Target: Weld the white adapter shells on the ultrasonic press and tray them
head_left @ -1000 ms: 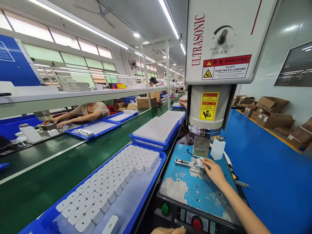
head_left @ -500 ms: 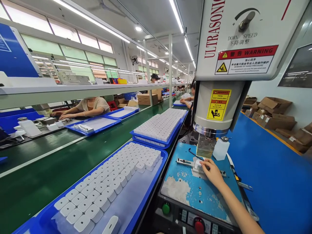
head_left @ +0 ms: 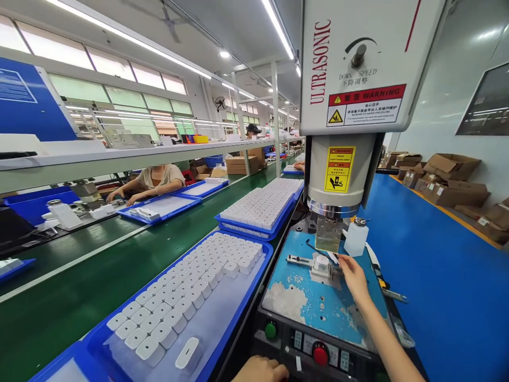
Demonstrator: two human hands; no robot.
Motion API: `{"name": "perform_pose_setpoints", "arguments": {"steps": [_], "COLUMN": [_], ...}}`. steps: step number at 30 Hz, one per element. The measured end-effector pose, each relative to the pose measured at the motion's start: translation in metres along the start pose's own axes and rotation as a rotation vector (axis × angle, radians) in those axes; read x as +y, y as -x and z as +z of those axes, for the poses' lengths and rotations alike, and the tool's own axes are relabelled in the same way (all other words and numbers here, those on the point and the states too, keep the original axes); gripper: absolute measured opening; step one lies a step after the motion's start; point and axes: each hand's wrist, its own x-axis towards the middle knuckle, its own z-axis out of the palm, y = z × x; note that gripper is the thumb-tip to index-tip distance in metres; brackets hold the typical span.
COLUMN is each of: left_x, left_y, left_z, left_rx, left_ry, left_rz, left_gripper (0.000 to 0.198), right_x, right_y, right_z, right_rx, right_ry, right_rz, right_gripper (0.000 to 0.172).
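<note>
My right hand [head_left: 353,276] is over the blue press bed, its thumb and fingers pinched on a small flat white piece [head_left: 333,258]. Just left of those fingertips, a white plastic housing [head_left: 322,261] sits in the metal fixture [head_left: 323,275]. A black hex key [head_left: 314,246] lies behind the fixture, and the metal horn [head_left: 327,234] of the ultrasonic press hangs above it. At the bottom edge, my left hand [head_left: 263,370] shows only in part, near the press's front panel. Its fingers are curled, and whatever they may hold is hidden.
Left of the press, a blue tray [head_left: 234,313] carries rows of white housings, one lying apart near the front. More stacked trays [head_left: 258,209] stand behind it. A white bottle [head_left: 356,237] stands beside the horn. Across the green belt sits a co-worker [head_left: 157,180].
My right hand has drawn slightly back to the right from the fixture, uncovering the housing. My left hand has come further into view at the bottom. The camera view has shifted right.
</note>
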Motion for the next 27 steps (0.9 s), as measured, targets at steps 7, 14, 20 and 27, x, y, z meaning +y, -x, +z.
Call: {"name": "perform_pose_setpoints", "arguments": {"steps": [7, 14, 20, 27], "left_x": [-0.003, -0.028, -0.030, -0.009], "left_y": [0.000, -0.041, -0.056, -0.055], "left_z": [-0.006, -0.022, -0.035, -0.059], "left_rx": [0.177, 0.345, 0.277, 0.149], "left_ry": [-0.338, -0.680, -0.686, -0.275], "left_rz": [-0.294, -0.297, -0.249, -0.323], "left_gripper": [0.050, 0.057, 0.053, 0.088], "right_x": [0.025, 0.064, 0.060, 0.035], "right_y": [0.120, 0.184, 0.186, 0.185], "right_z": [-0.075, -0.121, -0.113, -0.121], "right_rx": [-0.099, -0.298, -0.251, -0.245], "right_ry": [0.546, 0.916, 0.873, 0.724], "right_rz": [-0.176, -0.230, -0.177, -0.131], "right_gripper": [0.034, 0.067, 0.065, 0.061]}}
